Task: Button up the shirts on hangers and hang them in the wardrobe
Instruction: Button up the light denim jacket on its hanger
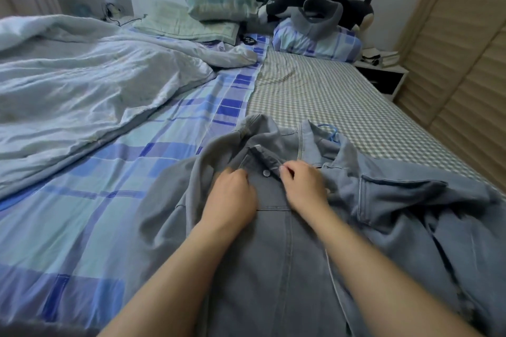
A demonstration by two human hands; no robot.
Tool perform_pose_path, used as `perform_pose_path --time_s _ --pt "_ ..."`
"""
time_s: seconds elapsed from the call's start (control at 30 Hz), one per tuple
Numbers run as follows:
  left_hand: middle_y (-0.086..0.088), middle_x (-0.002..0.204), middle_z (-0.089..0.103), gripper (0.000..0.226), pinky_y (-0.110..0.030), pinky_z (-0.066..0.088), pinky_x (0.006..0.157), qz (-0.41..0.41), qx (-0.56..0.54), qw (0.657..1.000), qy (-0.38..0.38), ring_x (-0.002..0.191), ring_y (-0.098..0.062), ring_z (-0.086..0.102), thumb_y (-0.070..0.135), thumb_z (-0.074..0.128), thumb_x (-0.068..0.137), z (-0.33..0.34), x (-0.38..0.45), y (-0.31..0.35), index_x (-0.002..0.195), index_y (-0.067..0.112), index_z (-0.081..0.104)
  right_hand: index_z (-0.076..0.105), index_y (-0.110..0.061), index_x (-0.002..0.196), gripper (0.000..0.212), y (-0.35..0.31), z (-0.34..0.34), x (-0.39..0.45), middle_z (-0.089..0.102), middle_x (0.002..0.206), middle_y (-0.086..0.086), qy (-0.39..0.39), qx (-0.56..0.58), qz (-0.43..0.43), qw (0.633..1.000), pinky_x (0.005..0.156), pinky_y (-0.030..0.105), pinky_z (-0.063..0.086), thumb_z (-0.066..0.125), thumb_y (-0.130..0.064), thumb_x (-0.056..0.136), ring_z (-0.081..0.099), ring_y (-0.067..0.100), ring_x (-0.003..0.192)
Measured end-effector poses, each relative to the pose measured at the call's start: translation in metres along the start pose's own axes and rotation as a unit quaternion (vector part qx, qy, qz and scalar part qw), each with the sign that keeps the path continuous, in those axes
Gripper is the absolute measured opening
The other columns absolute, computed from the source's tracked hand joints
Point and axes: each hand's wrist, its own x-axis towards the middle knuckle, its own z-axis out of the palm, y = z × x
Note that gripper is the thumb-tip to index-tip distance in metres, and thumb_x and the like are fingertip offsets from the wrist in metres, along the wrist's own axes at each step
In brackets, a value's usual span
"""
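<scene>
Lower centre of the frame: a grey-blue denim shirt (287,241) lies front-up on the bed (109,213), its collar pointing toward the upper part of the picture. Your left hand (232,200) rests on the left chest panel with fingers curled into the fabric beside a round button (265,172). Your right hand (304,186) pinches the placket edge between thumb and fingertips, just right of that button. A blue hanger (330,131) hook shows at the collar (the rest is hidden inside the shirt). A crumpled duvet (82,85) fills the left; pillows (221,3) and a plush toy (315,0) sit at the top.
</scene>
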Motion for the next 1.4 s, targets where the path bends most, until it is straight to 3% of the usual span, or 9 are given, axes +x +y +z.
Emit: perform_pose_path --time_s 0.17,0.37,0.53,0.6,0.8,0.9,1.03,1.27,1.4 --pt "-0.005 0.124 0.062 0.033 -0.039 0.036 0.102 0.025 0.03 0.999 0.015 0.12 -0.032 0.047 0.041 0.065 0.09 0.016 0.019 0.015 0.12 0.027 0.068 0.045 -0.017 0.064 0.036 0.012 -0.004 0.004 0.04 0.059 -0.008 -0.006 0.279 0.117 0.953 0.058 0.03 0.03 0.054 -0.017 0.098 0.036 0.009 0.062" --pt "-0.01 0.128 0.046 0.048 -0.048 0.035 0.097 -0.027 0.04 0.989 0.142 0.118 -0.034 0.04 0.041 0.078 0.077 0.038 0.023 0.026 0.114 0.022 0.055 0.068 -0.011 0.089 0.005 0.014 0.0 0.004 0.065 0.077 -0.005 -0.043 0.294 0.048 0.954 0.066 0.011 0.043 0.071 -0.013 0.093 0.053 -0.002 0.065" --pt "0.0 0.091 0.065 0.016 -0.032 0.039 0.071 -0.05 -0.158 0.982 0.094 0.089 -0.025 0.061 0.022 0.069 0.093 0.014 0.032 0.021 0.097 0.017 0.055 0.067 0.0 0.083 0.042 0.01 -0.014 0.007 0.064 0.076 0.02 -0.073 0.322 0.062 0.942 0.07 0.034 0.042 0.064 -0.042 0.088 0.051 0.013 0.072" --pt "0.006 0.082 0.065 0.008 -0.027 0.039 0.067 -0.06 -0.239 0.968 0.049 0.078 -0.014 0.06 0.025 0.064 0.097 -0.009 0.032 0.025 0.092 0.022 0.059 0.063 0.003 0.083 0.059 0.0 -0.034 0.007 0.056 0.07 0.011 -0.072 0.328 0.059 0.94 0.068 0.038 0.041 0.061 -0.056 0.081 0.048 0.016 0.069" --pt "-0.01 0.089 0.065 0.023 -0.038 0.046 0.081 -0.09 -0.517 0.849 -0.072 0.087 -0.025 0.059 0.018 0.057 0.104 -0.041 -0.003 0.031 0.089 0.027 0.071 0.065 -0.002 0.088 0.046 -0.014 -0.081 -0.002 0.056 0.071 0.008 -0.125 0.287 0.018 0.95 0.068 0.039 0.044 0.061 -0.046 0.097 0.052 0.021 0.068" --pt "0.0 0.122 0.051 0.015 -0.033 0.037 0.101 0.057 -0.182 0.977 0.091 0.115 -0.016 0.047 0.031 0.071 0.091 -0.031 -0.018 0.032 0.105 0.035 0.065 0.062 0.002 0.09 0.06 -0.018 -0.074 -0.011 0.059 0.072 0.01 -0.138 0.282 0.072 0.947 0.073 0.049 0.051 0.059 -0.057 0.093 0.055 0.022 0.068" --pt "-0.009 0.137 0.047 0.032 -0.048 0.039 0.097 0.223 0.078 0.958 0.164 0.122 -0.034 0.045 0.036 0.079 0.078 -0.021 -0.022 0.04 0.101 0.021 0.063 0.064 0.003 0.101 0.083 -0.015 -0.071 -0.011 0.068 0.105 0.03 -0.146 0.352 0.124 0.916 0.095 0.066 0.049 0.061 -0.075 0.071 0.065 0.048 0.103" --pt "-0.011 0.144 0.047 0.044 -0.049 0.038 0.098 0.307 0.118 0.924 0.196 0.127 -0.038 0.046 0.018 0.075 0.083 -0.02 -0.006 0.03 0.124 0.028 0.063 0.075 -0.003 0.092 0.044 -0.013 -0.092 -0.009 0.075 0.097 0.022 -0.137 0.379 0.158 0.902 0.098 0.061 0.051 0.063 -0.045 0.094 0.07 0.042 0.101" --pt "-0.01 0.135 0.053 0.037 -0.045 0.04 0.094 0.338 0.128 0.909 0.21 0.12 -0.034 0.05 0.019 0.077 0.085 -0.022 -0.008 0.031 0.119 0.022 0.064 0.067 0.006 0.097 0.071 -0.006 -0.082 -0.024 0.07 0.104 0.032 -0.146 0.398 0.158 0.892 0.096 0.068 0.048 0.067 -0.062 0.077 0.064 0.051 0.105"
